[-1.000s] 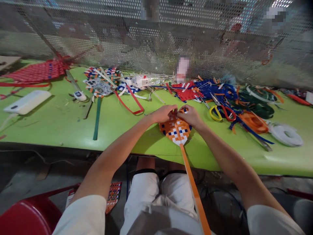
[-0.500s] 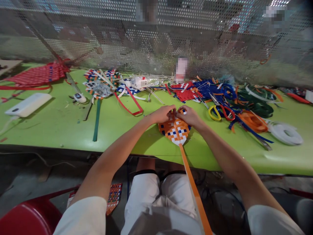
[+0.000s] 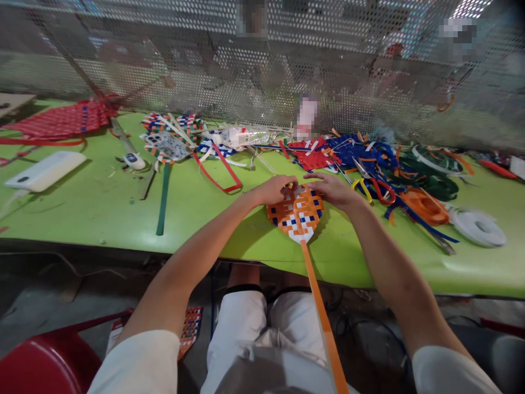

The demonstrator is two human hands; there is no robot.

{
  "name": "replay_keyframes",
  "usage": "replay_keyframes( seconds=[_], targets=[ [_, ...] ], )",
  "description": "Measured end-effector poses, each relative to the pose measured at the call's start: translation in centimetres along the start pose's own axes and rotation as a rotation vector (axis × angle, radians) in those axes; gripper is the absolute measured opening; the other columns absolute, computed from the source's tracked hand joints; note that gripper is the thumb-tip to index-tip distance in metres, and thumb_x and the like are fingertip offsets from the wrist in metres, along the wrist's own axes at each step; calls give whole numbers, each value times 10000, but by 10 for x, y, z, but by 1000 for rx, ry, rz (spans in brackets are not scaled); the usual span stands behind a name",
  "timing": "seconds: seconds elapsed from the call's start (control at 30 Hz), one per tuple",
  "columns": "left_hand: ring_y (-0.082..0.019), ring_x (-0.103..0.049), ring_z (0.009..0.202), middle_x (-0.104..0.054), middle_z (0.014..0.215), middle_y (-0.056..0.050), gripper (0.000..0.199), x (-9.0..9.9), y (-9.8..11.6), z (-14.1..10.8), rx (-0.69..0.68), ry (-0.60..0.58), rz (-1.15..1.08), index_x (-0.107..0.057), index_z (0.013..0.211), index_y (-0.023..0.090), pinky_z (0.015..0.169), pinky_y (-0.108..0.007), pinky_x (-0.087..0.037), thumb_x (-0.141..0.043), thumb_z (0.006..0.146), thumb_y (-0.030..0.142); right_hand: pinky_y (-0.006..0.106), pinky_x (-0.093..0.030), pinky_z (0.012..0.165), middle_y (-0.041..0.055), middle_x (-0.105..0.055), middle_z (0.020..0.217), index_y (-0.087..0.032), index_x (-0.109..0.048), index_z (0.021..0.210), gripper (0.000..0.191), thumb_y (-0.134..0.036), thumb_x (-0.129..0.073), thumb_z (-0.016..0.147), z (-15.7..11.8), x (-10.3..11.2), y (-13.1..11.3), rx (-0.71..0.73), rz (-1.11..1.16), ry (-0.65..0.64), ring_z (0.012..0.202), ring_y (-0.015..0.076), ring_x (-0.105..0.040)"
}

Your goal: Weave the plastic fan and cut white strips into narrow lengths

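An orange, white and blue woven piece (image 3: 298, 219) lies on the green table in front of me. My left hand (image 3: 276, 190) pinches its upper left edge, fingers curled. Over the upper right edge is my right hand (image 3: 333, 189), its fingers stretched out and apart, with nothing visibly gripped. From the pointed lower end of the weave a long orange strip (image 3: 322, 306) runs down across my lap.
Scissors with yellow and red handles (image 3: 381, 191), an orange coil (image 3: 424, 205) and a white coil (image 3: 479, 225) lie at the right. Behind are a red woven piece (image 3: 314, 155) and a plastic bottle (image 3: 246, 137). A white power bank (image 3: 46, 171) is far left.
My right hand has come off the top centre of the weave, moved right and spread its fingers. My left hand stays at the upper left edge.
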State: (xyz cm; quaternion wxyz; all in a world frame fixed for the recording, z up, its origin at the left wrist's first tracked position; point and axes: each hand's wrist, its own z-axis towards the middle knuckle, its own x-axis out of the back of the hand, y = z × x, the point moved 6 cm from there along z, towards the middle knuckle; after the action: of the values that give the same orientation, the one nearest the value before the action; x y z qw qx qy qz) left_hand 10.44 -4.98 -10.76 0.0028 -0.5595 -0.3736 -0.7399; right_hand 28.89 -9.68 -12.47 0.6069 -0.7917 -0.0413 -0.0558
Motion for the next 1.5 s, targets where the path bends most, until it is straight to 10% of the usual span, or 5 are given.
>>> replay_keyframes(
  seconds=[0.17,0.4,0.63,0.93,1.5],
  targets=[
    [-251,-689,992,-752,1098,-103,359,-3,2,1,-75,34,-18,-675,1103,160,829,-309,-489,-550,804,4,337,-509,781,47,-755,907,-168,-775,988,421,-451,-815,679,-3,-20,-7,242,-372,186,844,224,-660],
    [-251,-667,943,-732,1045,-101,321,-9,-1,2,-35,39,10,-660,1095,175,790,-307,-472,-585,822,24,320,-487,730,20,-717,837,-182,-718,865,305,-367,-765,627,-2,-25,-1,219,-384,277,822,217,-631],
    [-233,-699,954,-754,1120,-108,533,0,-10,-2,95,33,-172,-620,1252,150,764,-293,-497,-565,744,2,290,-609,752,85,-795,874,-161,-758,1048,194,-181,-716,860,3,-3,4,-86,226,61,781,186,-723],
    [-238,-700,946,-772,1147,-119,587,1,-15,0,80,26,-115,-695,1259,126,775,-313,-494,-570,703,-15,225,-633,702,95,-838,951,-156,-827,1074,227,-87,-765,867,-3,16,1,-133,194,-218,771,158,-761],
    [-280,-733,1178,-784,1337,-142,519,5,-18,0,183,5,-128,-780,1266,121,1006,-345,-566,-550,808,36,331,-648,837,86,-817,857,-167,-823,830,79,-118,-846,773,0,4,-4,-11,51,-92,838,217,-774]
  ],
)
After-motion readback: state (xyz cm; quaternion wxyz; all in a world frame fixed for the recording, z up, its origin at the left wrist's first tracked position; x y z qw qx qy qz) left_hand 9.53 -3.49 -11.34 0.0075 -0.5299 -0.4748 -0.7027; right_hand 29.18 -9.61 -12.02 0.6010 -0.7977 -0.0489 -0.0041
